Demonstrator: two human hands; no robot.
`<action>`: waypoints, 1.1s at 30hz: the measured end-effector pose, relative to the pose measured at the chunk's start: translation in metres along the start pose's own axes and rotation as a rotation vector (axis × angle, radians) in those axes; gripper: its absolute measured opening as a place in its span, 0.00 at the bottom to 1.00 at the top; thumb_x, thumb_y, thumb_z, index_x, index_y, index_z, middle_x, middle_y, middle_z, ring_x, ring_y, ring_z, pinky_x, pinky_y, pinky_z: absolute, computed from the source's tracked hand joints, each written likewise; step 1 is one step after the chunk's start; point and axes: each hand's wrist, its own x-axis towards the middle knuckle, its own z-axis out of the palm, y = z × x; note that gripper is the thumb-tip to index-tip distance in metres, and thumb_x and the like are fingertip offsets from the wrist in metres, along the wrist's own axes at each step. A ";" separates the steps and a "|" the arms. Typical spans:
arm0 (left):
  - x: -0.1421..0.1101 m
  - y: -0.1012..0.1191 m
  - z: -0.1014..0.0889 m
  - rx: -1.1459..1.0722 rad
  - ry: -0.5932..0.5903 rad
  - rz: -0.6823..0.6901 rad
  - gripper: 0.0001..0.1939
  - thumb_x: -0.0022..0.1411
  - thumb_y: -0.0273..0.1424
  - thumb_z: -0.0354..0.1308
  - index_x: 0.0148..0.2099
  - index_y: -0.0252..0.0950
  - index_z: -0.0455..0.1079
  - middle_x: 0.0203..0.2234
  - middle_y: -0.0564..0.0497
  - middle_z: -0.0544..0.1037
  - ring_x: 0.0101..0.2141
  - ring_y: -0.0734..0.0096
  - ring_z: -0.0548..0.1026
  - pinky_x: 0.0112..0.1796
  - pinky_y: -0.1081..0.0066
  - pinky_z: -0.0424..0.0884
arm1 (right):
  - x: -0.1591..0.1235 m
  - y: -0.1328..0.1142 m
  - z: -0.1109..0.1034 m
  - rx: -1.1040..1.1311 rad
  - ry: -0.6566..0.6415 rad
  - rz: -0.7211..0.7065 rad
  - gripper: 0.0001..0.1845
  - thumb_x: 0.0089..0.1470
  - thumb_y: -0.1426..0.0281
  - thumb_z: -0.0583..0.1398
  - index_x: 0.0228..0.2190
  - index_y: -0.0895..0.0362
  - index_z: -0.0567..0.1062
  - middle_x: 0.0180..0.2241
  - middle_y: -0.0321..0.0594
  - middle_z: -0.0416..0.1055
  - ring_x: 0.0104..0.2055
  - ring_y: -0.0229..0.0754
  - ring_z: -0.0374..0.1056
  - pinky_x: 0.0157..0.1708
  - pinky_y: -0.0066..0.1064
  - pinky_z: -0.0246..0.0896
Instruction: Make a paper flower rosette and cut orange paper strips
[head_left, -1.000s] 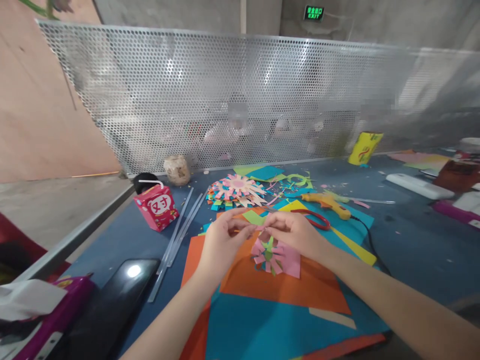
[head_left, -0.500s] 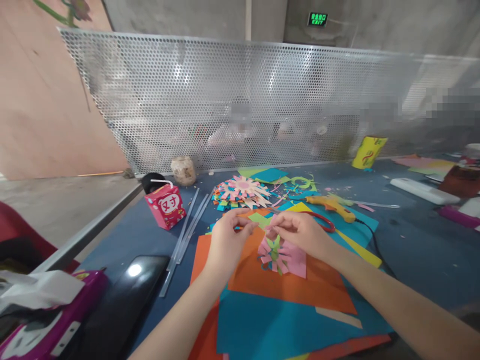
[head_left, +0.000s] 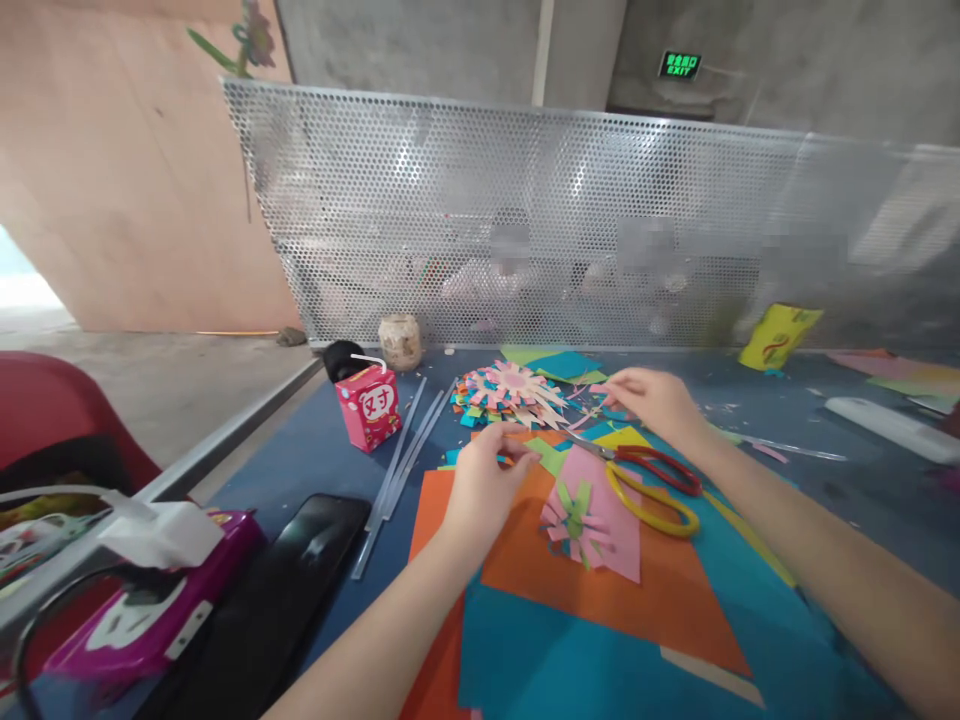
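Paper flower lay flat on the pink sheet, in front of the person. From the left hand's fingertips it sat just to the right and closer to the body; from the right hand's fingertips, closer to the body and a bit left, further off. So left was the nearer hand. Neither touched it.

Scissors lay just right of the flower, long axis diagonal: blade tips far-left, handles near-right. Right hand was nearer to those, reaching out over the table beyond them.

Grip: left thumb and fingertips were brought close together, palm not clenched. No object showed between them; couldn't tell if a small piece was in there. Right fingers were bunched at the tips near a pink scrap; couldn't tell whether it was pinched or lying behind.

Materials: flower was cut paper, narrow pink fringe strips splayed out around green strips, some lifting off the sheet. Pink sheet was flat, straight-edged, on a larger matte orange sheet, with a blue sheet showing below on the near side. Scissors had metal blades, loop handles, one red, one yellow. Past the left hand: a layered, ragged paper pile with fringed edges. Left of that, slim clear sticks, smooth and straight, then a boxy red drink carton with a bent straw.
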 end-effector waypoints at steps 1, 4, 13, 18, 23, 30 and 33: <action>0.000 0.000 0.000 -0.012 0.005 -0.002 0.09 0.46 0.25 0.61 0.33 0.36 0.72 0.22 0.53 0.75 0.27 0.70 0.73 0.30 0.72 0.69 | 0.014 0.008 -0.001 -0.044 0.015 0.013 0.10 0.56 0.65 0.56 0.32 0.58 0.72 0.30 0.39 0.73 0.31 0.38 0.69 0.32 0.34 0.67; 0.002 0.000 -0.001 -0.076 -0.005 -0.028 0.04 0.45 0.27 0.62 0.28 0.35 0.72 0.22 0.52 0.75 0.27 0.71 0.72 0.29 0.73 0.68 | 0.044 0.022 0.000 -0.142 0.042 0.013 0.13 0.58 0.65 0.55 0.43 0.56 0.70 0.45 0.42 0.68 0.41 0.41 0.67 0.40 0.39 0.65; 0.006 0.002 0.002 -0.353 -0.023 -0.176 0.16 0.41 0.38 0.66 0.26 0.34 0.65 0.16 0.58 0.68 0.19 0.81 0.65 0.21 0.80 0.60 | -0.027 -0.055 0.032 0.028 -0.251 -0.360 0.12 0.49 0.66 0.61 0.38 0.46 0.77 0.37 0.33 0.77 0.41 0.43 0.71 0.41 0.33 0.65; 0.003 0.001 0.004 -0.424 -0.080 -0.177 0.21 0.36 0.38 0.69 0.25 0.34 0.61 0.14 0.60 0.66 0.17 0.84 0.61 0.19 0.81 0.56 | -0.056 -0.070 0.041 0.087 -0.231 -0.397 0.08 0.49 0.72 0.60 0.32 0.51 0.78 0.32 0.35 0.77 0.33 0.41 0.72 0.32 0.30 0.66; 0.001 -0.002 0.006 -0.440 -0.159 -0.213 0.20 0.37 0.38 0.69 0.25 0.33 0.62 0.13 0.59 0.67 0.15 0.85 0.60 0.18 0.81 0.56 | -0.066 -0.062 0.042 0.043 -0.122 -0.430 0.04 0.50 0.70 0.60 0.27 0.52 0.76 0.28 0.38 0.76 0.31 0.42 0.71 0.31 0.32 0.65; -0.002 0.006 0.006 -0.450 -0.203 -0.170 0.16 0.38 0.37 0.70 0.27 0.32 0.71 0.19 0.52 0.75 0.21 0.80 0.67 0.21 0.79 0.60 | -0.075 -0.062 0.040 0.034 -0.048 -0.426 0.06 0.50 0.70 0.59 0.32 0.54 0.76 0.31 0.40 0.76 0.33 0.43 0.71 0.33 0.33 0.65; -0.003 0.009 0.003 -0.429 -0.207 -0.136 0.13 0.38 0.36 0.69 0.25 0.33 0.75 0.20 0.51 0.76 0.22 0.79 0.68 0.23 0.78 0.61 | -0.074 -0.063 0.035 0.068 -0.081 -0.405 0.05 0.51 0.69 0.59 0.30 0.53 0.75 0.26 0.35 0.76 0.27 0.39 0.71 0.27 0.28 0.65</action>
